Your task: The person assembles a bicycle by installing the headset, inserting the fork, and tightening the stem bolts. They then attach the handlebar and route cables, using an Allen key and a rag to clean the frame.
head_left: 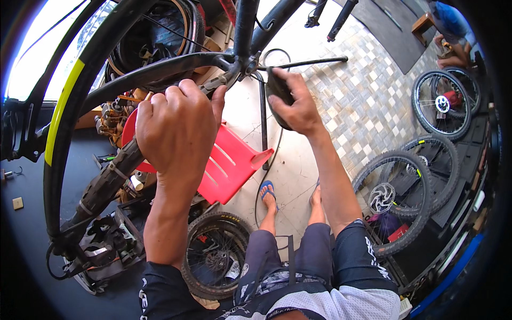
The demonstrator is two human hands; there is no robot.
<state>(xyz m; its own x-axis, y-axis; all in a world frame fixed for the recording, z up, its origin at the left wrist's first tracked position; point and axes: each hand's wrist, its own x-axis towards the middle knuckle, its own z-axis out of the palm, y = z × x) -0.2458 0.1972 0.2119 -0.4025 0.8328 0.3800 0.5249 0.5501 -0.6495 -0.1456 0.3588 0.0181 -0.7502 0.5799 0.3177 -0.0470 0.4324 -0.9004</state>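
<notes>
Bicycle frame (pixel 245 32): just ahead of both hands' fingers, its bottom bracket (pixel 250 65) near the left thumb.
Left hand (pixel 178 120): fingers curled over the wrapped stay (pixel 112 178), tips hidden.
Right hand (pixel 301 104): thumb and fingers grip a dark flat object (pixel 279 90); cannot tell whether it touches the frame.
Red chair (pixel 232 165): right of the left fingers.
Risk: a loose right grip could drop the object.

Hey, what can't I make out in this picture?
- Left hand: head view, palm hidden by its own back.
- Tube beneath it: head view, section covered by that hand.
- Dark object: head view, kind unclear, partly covered by the right hand.
- Bike frame: head view, cut off by the upper edge.
</notes>
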